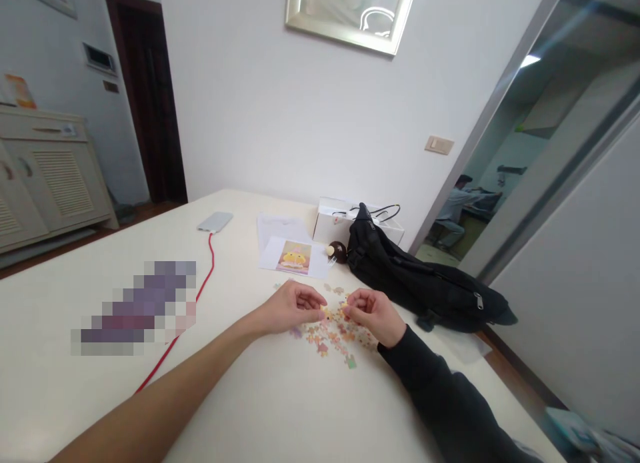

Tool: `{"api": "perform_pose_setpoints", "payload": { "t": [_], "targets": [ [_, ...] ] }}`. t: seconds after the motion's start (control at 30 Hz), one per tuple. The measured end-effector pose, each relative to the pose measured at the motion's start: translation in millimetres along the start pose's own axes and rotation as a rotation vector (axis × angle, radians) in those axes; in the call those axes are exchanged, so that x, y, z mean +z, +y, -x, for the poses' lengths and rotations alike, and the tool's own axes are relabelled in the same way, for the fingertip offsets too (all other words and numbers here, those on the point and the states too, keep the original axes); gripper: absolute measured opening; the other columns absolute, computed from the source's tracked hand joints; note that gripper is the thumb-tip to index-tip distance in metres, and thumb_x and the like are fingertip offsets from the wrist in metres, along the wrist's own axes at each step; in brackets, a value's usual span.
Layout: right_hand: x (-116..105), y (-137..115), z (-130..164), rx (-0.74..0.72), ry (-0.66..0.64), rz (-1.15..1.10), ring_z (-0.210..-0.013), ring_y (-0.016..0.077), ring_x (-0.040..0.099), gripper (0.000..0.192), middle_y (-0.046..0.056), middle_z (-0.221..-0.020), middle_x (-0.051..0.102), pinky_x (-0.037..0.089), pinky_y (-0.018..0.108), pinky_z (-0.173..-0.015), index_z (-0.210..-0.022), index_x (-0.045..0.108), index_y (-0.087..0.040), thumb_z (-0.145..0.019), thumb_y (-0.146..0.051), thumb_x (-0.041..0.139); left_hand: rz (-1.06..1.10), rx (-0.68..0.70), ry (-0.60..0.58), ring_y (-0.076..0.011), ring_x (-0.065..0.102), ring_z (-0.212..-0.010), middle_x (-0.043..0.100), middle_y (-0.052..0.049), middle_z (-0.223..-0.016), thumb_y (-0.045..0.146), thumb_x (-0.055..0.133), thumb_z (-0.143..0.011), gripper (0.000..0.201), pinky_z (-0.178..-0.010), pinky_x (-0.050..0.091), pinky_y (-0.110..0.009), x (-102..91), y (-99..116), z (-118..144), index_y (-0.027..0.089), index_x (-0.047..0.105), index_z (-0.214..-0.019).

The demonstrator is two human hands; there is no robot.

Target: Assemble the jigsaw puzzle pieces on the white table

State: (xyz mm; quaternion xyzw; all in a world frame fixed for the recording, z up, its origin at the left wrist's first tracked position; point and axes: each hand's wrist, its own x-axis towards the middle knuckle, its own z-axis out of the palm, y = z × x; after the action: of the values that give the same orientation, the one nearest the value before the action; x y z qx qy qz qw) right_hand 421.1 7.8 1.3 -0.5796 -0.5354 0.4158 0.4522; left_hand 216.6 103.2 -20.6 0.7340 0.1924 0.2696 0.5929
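Between the thumb and fingers of my left hand (295,308) is a small yellow jigsaw puzzle piece (325,312). My right hand (376,314) pinches another yellow puzzle piece (344,305), a short gap away from the first. Both hands are over a loose spread of puzzle pieces (334,338) on the white table (260,410), mostly pink, orange and pale ones. A green piece (351,362) lies at the near edge of the spread. Behind the hands, a printed picture (295,257) of yellow figures lies on white paper (269,262).
A black bag (420,276) lies along the table's right side, before a white box (327,220) with dark cables. A round brown object (339,252) sits beside it. On the left are a white power bank (215,221), a red cable (204,286) and a blurred-out item (140,306). A person (453,206) sits beyond the doorway.
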Motion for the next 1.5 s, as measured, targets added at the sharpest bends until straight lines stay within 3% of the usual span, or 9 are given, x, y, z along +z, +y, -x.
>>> {"api": "perform_pose_setpoints", "payload": {
  "t": [0.2, 0.27, 0.37, 0.47, 0.6, 0.73, 0.9, 1.3, 1.5],
  "targets": [
    [11.2, 3.4, 17.5, 0.012, -0.369, 0.303, -0.049, 0.0109, 0.053, 0.026, 0.003, -0.061, 0.068, 0.037, 0.022, -0.048, -0.078, 0.07, -0.013, -0.072, -0.038, 0.07, -0.204, 0.009, -0.422, -0.0123, 0.055, -0.065, 0.069, -0.005, -0.077, 0.034, 0.071, -0.078, 0.025, -0.058, 0.04, -0.022, -13.3, 8.4, 8.7, 0.016, 0.077, -0.093],
    [17.3, 1.3, 20.7, -0.081, -0.383, 0.477, -0.048, 0.0105, 0.051, 0.021, 0.002, -0.058, 0.066, 0.035, 0.022, -0.049, -0.08, 0.074, -0.014, -0.077, -0.033, 0.065, -0.323, 0.072, -0.467, -0.0127, 0.053, -0.067, 0.067, -0.005, -0.075, 0.032, 0.069, -0.078, 0.02, -0.059, 0.038, -0.022, -12.8, 11.0, 10.1, 0.017, 0.078, -0.088],
    [19.0, -2.0, 19.9, -0.204, -0.236, 0.716, -0.048, 0.01, 0.048, 0.015, 0.0, -0.054, 0.062, 0.034, 0.022, -0.051, -0.082, 0.075, -0.014, -0.079, -0.022, 0.063, -0.433, 0.12, -0.346, -0.0136, 0.053, -0.071, 0.064, -0.004, -0.076, 0.033, 0.07, -0.076, 0.021, -0.062, 0.038, -0.023, -13.9, 11.2, 8.1, 0.019, 0.078, -0.089],
    [17.7, -2.6, 17.5, -0.287, -0.13, 0.832, -0.053, 0.0107, 0.051, 0.017, 0.001, -0.062, 0.065, 0.037, 0.022, -0.056, -0.087, 0.074, -0.015, -0.079, -0.014, 0.06, -0.47, 0.095, -0.059, -0.0147, 0.056, -0.074, 0.066, -0.003, -0.08, 0.033, 0.069, -0.076, 0.021, -0.067, 0.04, -0.025, -19.1, 5.5, 3.1, 0.019, 0.077, -0.09],
    [24.3, 0.1, 19.0, -0.434, -0.23, 0.847, -0.064, 0.0129, 0.056, 0.028, 0.005, -0.073, 0.067, 0.04, 0.022, -0.062, -0.086, 0.075, -0.016, -0.078, -0.004, 0.051, -0.55, 0.014, 0.163, -0.0165, 0.058, -0.076, 0.068, -0.003, -0.083, 0.031, 0.069, -0.073, 0.02, -0.071, 0.041, -0.027, -25.9, -6.0, -0.7, 0.018, 0.076, -0.086],
    [30.3, 1.8, 21.6, -0.492, -0.337, 0.799, -0.068, 0.0136, 0.057, 0.037, 0.004, -0.075, 0.063, 0.041, 0.022, -0.063, -0.084, 0.075, -0.017, -0.07, 0.003, 0.047, -0.657, -0.005, 0.172, -0.0166, 0.057, -0.075, 0.066, -0.002, -0.082, 0.031, 0.069, -0.073, 0.02, -0.07, 0.041, -0.027, -32.0, -12.7, -0.9, 0.018, 0.075, -0.087],
    [28.3, 0.2, 16.3, -0.451, -0.124, 0.898, -0.075, 0.0163, 0.057, 0.027, 0.006, -0.081, 0.062, 0.042, 0.025, -0.069, -0.094, 0.072, -0.015, -0.083, -0.007, 0.047, -0.776, -0.072, 0.259, -0.0181, 0.058, -0.079, 0.064, -0.003, -0.083, 0.03, 0.068, -0.072, 0.022, -0.073, 0.041, -0.028, -43.1, -17.6, -2.8, 0.017, 0.074, -0.089],
    [79.6, -9.6, -12.2, -0.407, -0.127, 1.045, -0.086, 0.0167, 0.054, 0.017, 0.005, -0.091, 0.059, 0.039, 0.026, -0.072, -0.09, 0.07, -0.017, -0.088, -0.016, 0.053, -0.815, -0.154, 0.15, -0.0199, 0.058, -0.085, 0.064, -0.005, -0.091, 0.038, 0.074, -0.065, 0.038, -0.074, 0.043, -0.026, -67.7, -15.4, 0.3, 0.018, 0.073, -0.097],
    [84.4, -3.2, -17.7, -0.436, -0.128, 0.993, -0.088, 0.0172, 0.053, 0.02, 0.007, -0.096, 0.058, 0.04, 0.027, -0.076, -0.083, 0.072, -0.016, -0.081, -0.008, 0.054, -0.781, -0.14, 0.08, -0.0209, 0.059, -0.089, 0.064, -0.006, -0.098, 0.04, 0.08, -0.056, 0.055, -0.078, 0.045, -0.027, -74.4, -14.9, 2.9, 0.018, 0.071, -0.106]
  ]
}}
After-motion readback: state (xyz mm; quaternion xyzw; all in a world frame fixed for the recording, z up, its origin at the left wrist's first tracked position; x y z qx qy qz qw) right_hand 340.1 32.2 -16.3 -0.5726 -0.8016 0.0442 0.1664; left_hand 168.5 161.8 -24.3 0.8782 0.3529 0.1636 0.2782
